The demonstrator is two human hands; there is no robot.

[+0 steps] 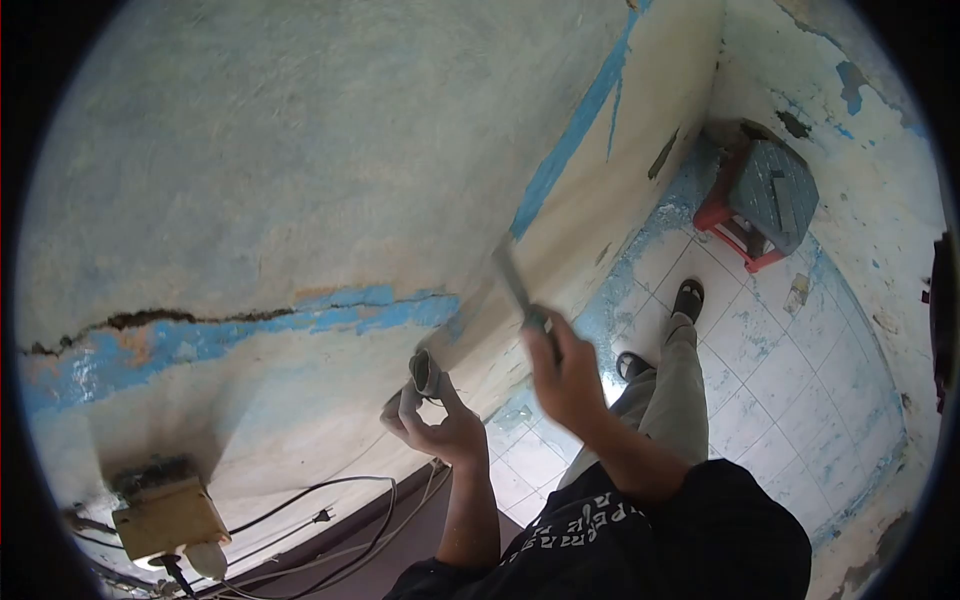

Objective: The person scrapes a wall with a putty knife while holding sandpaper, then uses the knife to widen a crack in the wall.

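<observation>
My right hand (pixel 562 370) is wrapped round the dark handle of a flat scraper (pixel 512 280). The blade, slightly blurred, points up at the wall near the lower end of a blue strip (pixel 575 150). Lower and to the left, my left hand (pixel 440 425) grips a small grey cup-like object (pixel 424 372) with a dark opening; its exact kind is unclear. Both hands are in front of the pale wall (pixel 300 180). A jagged crack (pixel 160 318) runs across the wall above a patch of exposed blue paint (pixel 190 345).
A socket box (pixel 170 520) with cables (pixel 390 510) is at the lower left. Below the cables lies a purplish surface (pixel 430 520). A red stool (pixel 735 215) with a grey top stands in the far corner on the tiled floor (pixel 770 370). My sandalled feet are on the tiles.
</observation>
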